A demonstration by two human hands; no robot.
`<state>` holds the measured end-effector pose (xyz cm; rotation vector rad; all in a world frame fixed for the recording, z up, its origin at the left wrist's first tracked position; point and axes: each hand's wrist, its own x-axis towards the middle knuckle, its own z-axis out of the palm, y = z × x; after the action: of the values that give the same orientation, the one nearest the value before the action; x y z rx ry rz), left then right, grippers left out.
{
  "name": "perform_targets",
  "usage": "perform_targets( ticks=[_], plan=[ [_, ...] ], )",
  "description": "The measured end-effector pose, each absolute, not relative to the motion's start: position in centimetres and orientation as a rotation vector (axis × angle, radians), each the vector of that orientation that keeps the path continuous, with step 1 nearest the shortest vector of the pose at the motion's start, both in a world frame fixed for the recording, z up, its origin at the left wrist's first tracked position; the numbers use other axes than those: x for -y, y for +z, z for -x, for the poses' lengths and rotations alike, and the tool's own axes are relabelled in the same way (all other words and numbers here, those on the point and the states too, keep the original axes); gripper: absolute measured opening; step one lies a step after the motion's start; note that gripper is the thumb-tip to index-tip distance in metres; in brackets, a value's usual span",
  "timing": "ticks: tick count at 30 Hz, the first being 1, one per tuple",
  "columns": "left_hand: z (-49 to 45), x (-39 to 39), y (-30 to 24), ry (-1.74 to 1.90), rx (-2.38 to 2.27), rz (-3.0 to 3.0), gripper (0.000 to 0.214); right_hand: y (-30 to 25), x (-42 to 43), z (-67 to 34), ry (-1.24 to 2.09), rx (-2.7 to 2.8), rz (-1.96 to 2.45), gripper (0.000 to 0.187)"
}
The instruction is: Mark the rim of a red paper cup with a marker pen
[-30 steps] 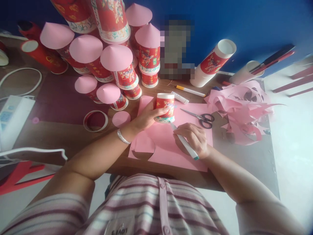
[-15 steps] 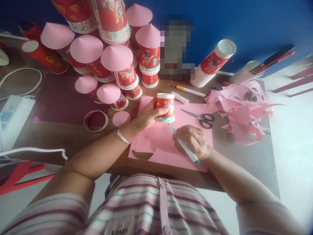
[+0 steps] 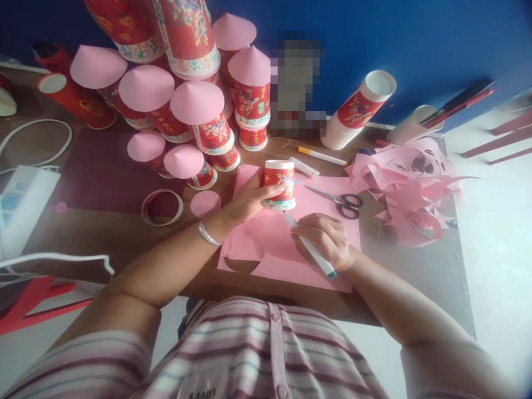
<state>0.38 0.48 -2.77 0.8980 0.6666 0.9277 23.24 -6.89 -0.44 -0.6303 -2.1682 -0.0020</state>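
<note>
My left hand (image 3: 248, 200) is closed around a red paper cup (image 3: 279, 180), its thumb lying across the printed side. Green and teal marks run along the cup's white band at the bottom. Between the fingers of my right hand (image 3: 326, 238) is a white marker (image 3: 315, 256) with a green end; its tip points at the cup's lower edge, and I cannot tell whether they touch. Beneath both hands lies a sheet of pink paper (image 3: 286, 260) with a round cutout at its left. Black-handled scissors (image 3: 348, 205) rest on the sheet to the right.
Several red cups with pink paper cones (image 3: 197, 102) stand at the back left. A roll of tape (image 3: 162, 208) and a pink disc (image 3: 205, 204) lie left of the sheet. Pink scraps (image 3: 415, 183) are heaped at right. Behind are a yellow-capped marker (image 3: 322, 156) and stacked cups (image 3: 359, 110).
The view has shifted very slightly. Both hands keep their hold on the cup and the marker, with hardly any movement between them.
</note>
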Motion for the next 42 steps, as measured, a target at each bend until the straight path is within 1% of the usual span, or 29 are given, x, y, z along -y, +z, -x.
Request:
perform_targets(
  ticks=[3, 9, 11, 16, 19, 22, 26, 29, 32, 34, 36, 42],
  plan=[
    [-0.2, -0.4, -2.6, 0.936, -0.648, -0.876, 0.057, -0.5, 6.9, -23.1, -0.001, 2.145, 0.624, 0.022],
    [0.1, -0.8, -2.5, 0.957, -0.597, -0.811, 0.054, -0.8, 6.9, -23.2, 0.020, 2.120, 0.616, 0.037],
    [0.1, -1.0, -2.5, 0.961, -0.585, -0.794, 0.054, -0.8, 6.9, -23.3, 0.013, 2.118, 0.615, 0.038],
    [0.2, -0.9, -2.1, 0.953, -0.634, -0.806, 0.056, -0.7, 6.7, -23.3, 0.021, 2.115, 0.611, 0.034],
    [0.3, -0.8, -2.1, 0.927, -0.665, -0.839, 0.056, -0.7, 6.7, -23.4, 0.014, 2.115, 0.620, 0.036],
    [0.3, -0.5, -2.3, 0.911, -0.702, -0.863, 0.055, -1.0, 6.6, -23.8, -0.026, 2.145, 0.624, 0.032],
    [0.1, -0.2, -2.7, 0.977, -0.722, -0.880, 0.051, -1.7, 6.5, -24.6, -0.073, 2.190, 0.701, 0.036],
    [-0.2, -0.2, -2.9, 0.984, -0.746, -0.885, 0.054, -2.1, 6.1, -24.9, -0.068, 2.164, 0.719, 0.036],
    [-0.3, -0.2, -3.0, 0.978, -0.764, -0.912, 0.066, -2.2, 5.6, -24.7, -0.022, 2.111, 0.688, 0.042],
    [-0.4, -0.2, -3.1, 0.963, -0.757, -0.936, 0.068, -2.3, 5.3, -24.3, -0.056, 2.058, 0.735, 0.044],
    [-0.4, -0.1, -3.1, 0.947, -0.769, -0.944, 0.067, -2.6, 5.1, -23.9, -0.124, 2.016, 0.780, 0.042],
    [-0.6, 0.4, -2.9, 0.927, -0.746, -1.003, 0.071, -3.6, 4.7, -24.1, -0.249, 2.068, 0.892, 0.023]
  ],
)
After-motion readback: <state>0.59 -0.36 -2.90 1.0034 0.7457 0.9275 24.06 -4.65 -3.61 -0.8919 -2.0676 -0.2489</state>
